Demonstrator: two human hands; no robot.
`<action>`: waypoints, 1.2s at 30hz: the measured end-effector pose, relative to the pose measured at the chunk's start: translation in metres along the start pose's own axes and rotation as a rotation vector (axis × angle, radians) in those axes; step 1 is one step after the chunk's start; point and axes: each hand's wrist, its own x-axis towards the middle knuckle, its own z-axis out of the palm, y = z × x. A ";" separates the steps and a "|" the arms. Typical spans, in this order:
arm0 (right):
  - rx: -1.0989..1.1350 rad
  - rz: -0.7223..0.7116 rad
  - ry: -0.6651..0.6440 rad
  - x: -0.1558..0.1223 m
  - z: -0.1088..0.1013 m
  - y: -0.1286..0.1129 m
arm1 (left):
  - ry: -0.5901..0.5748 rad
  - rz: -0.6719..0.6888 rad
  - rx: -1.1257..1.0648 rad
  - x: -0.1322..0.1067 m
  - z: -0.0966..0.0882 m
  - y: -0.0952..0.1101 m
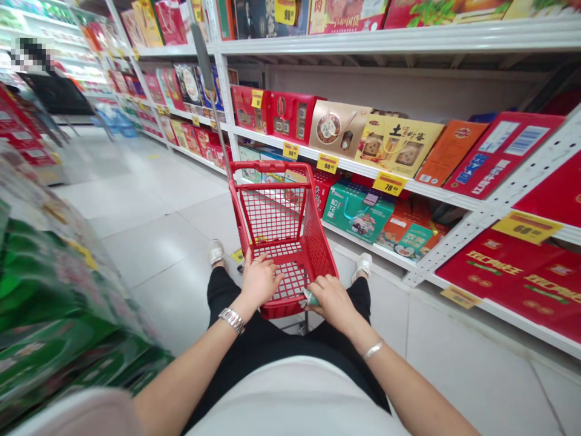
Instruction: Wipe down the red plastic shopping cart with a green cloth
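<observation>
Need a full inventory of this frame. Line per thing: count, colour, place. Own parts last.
shopping cart: 1, red, centre
pole: 1, silver, grey top, cart's far left
small item: 1, green-white, cart's near right corner
shelving: several bays, white, right and back
boxes: many, mostly red, on shelving
price tags: many, yellow, mostly shelf edges
packages: several, green, left foreground, blurred
packs: several, blue, left background
person: 1, blurred, far left
floor tiles: many, pale, throughout
watch: 1, silver, left wrist
bracelet: 1, silver, right wrist
shoes: 2, white, flanking cart
left hand: 1, bare, over cart's near left
right hand: 1, bare, at small item
</observation>
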 end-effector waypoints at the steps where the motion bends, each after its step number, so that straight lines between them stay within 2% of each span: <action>1: 0.003 0.004 -0.016 0.003 -0.002 -0.009 | 0.005 -0.001 0.000 0.000 -0.001 0.000; 6: 0.070 -0.088 -0.035 0.021 -0.007 -0.061 | 0.027 0.004 -0.042 -0.001 -0.002 0.002; 8: 0.094 -0.122 -0.031 0.027 -0.006 -0.072 | 0.010 0.001 -0.052 -0.002 -0.002 0.001; 10: 0.119 -0.144 -0.034 0.028 -0.004 -0.072 | -0.004 0.017 -0.059 -0.002 -0.002 -0.002; 13: 0.123 -0.150 -0.047 0.021 -0.003 -0.053 | -0.019 0.053 -0.072 -0.003 -0.001 -0.009; 19: 0.039 -0.125 -0.014 -0.003 -0.006 0.012 | -0.053 0.091 -0.086 0.001 -0.003 -0.022; 21: 0.050 -0.156 0.012 -0.006 -0.006 0.024 | -0.068 0.093 -0.086 0.004 -0.003 -0.024; 23: 0.043 -0.150 0.024 -0.005 -0.004 0.026 | -0.080 0.095 -0.085 0.008 -0.003 -0.027; 26: -0.002 -0.053 0.034 0.004 0.001 0.011 | -0.065 0.104 -0.092 0.015 -0.003 -0.037; 29: -0.022 0.042 0.052 0.019 0.004 -0.017 | -0.012 0.119 -0.099 0.024 -0.007 -0.057; 33: 0.002 0.096 0.018 0.037 0.006 -0.060 | 0.157 0.065 -0.047 0.024 -0.019 -0.084; 36: 0.030 0.033 0.018 0.044 0.006 -0.083 | 0.300 -0.071 -0.024 0.010 -0.021 -0.086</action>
